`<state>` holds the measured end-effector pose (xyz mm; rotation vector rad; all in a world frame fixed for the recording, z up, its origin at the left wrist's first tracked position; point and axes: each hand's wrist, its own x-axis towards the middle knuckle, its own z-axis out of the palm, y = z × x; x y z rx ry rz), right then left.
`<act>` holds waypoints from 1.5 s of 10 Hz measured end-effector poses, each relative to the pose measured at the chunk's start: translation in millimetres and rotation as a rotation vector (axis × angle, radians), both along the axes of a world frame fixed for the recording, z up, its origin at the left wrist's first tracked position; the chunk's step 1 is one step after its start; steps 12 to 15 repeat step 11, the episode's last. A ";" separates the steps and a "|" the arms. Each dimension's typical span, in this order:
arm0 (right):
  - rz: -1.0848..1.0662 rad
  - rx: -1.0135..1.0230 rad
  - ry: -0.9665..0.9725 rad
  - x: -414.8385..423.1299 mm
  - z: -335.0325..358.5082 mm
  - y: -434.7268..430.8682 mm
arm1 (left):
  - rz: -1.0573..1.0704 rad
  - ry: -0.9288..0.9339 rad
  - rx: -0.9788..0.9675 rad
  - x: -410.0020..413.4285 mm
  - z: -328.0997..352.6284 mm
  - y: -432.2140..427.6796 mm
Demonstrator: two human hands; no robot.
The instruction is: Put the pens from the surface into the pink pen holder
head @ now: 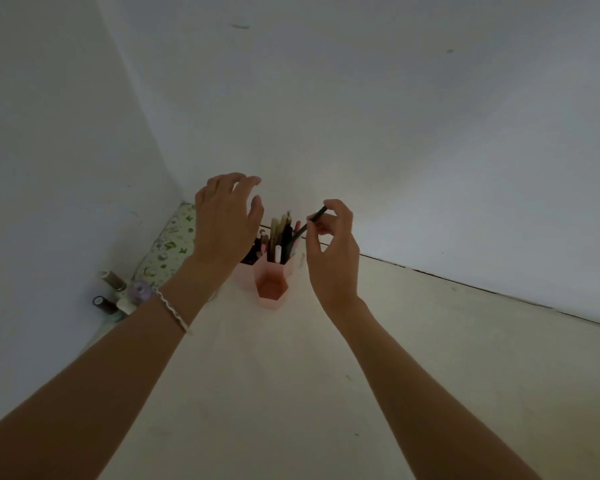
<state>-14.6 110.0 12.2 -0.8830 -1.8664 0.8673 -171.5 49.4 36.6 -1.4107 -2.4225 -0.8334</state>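
Right hand [331, 258] is pinching a black pen [303, 230] near its top, tilted, with the lower end down among the other pens in the pink pen holder [272, 289], which sits in the far corner of the desk [291, 393]. Left hand [224, 223] hovers just left of the holder, fingers loose, gripping nothing. Floral pouch [167, 244] and a few little bottles [113, 292] sit by the left wall.
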 end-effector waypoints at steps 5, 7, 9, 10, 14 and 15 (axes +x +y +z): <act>0.211 -0.347 -0.640 1.2 -79.0 -33.2 | 0.045 -0.495 -0.370 -3.0 -20.5 -20.8; 0.176 -0.480 -0.515 -27.5 -81.1 -21.3 | 0.032 -0.496 -0.255 -6.9 -16.6 -7.3; 0.152 -0.464 -0.579 -39.0 -86.3 -0.7 | 0.057 -0.518 -0.163 -9.4 -24.3 5.8; 0.159 -0.498 -0.534 -42.2 -88.4 -0.1 | 0.022 -0.527 -0.126 -8.8 -32.7 6.8; 0.085 -0.558 -0.374 -27.8 -77.5 -3.6 | 0.021 -0.643 -0.076 -17.3 -30.4 -7.6; 0.085 -0.558 -0.374 -27.8 -77.5 -3.6 | 0.021 -0.643 -0.076 -17.3 -30.4 -7.6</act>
